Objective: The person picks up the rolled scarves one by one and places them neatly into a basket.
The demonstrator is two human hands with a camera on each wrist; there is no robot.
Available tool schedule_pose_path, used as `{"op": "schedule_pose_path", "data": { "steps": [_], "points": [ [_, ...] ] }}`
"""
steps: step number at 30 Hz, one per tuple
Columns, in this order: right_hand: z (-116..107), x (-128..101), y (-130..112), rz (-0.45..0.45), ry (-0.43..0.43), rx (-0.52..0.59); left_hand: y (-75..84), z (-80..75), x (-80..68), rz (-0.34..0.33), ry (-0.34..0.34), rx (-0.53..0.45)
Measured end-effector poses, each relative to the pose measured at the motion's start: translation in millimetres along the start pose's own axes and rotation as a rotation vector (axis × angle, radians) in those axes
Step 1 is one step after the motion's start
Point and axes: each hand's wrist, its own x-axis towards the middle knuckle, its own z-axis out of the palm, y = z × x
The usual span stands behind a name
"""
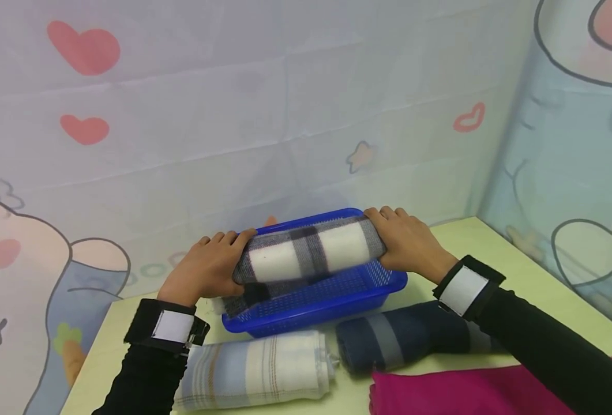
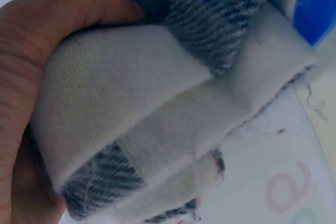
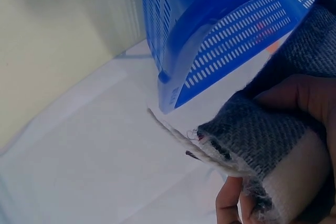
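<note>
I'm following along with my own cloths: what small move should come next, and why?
Probably lower the plaid roll gently into the blue basket. The left hand and right hand grip its two ends, and in the head view it lies across the basket's opening, with part of the floor visible.

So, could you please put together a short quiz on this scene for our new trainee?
1. True or false: the left hand and the right hand grip opposite ends of the grey-and-white plaid fabric roll.

2. What colour is the perforated plastic basket?
a) green
b) blue
c) pink

3. Fill in the blank: in the head view, the cream-and-light-blue striped fabric roll lies to the ____ of the navy fabric roll.

Key: 1. true; 2. b; 3. left.
</note>
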Motion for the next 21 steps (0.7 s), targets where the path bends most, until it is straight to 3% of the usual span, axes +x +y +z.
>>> {"op": "schedule_pose_path", "data": {
  "steps": [7,21],
  "points": [
    [4,7,3,0.001,-0.006,0.0,-3.7,5.1,6.8,-0.001,0.035,0.009],
    [16,17,7,0.005,-0.033,0.011,-7.8,14.0,16.8,-0.008,0.028,-0.002]
  ]
}}
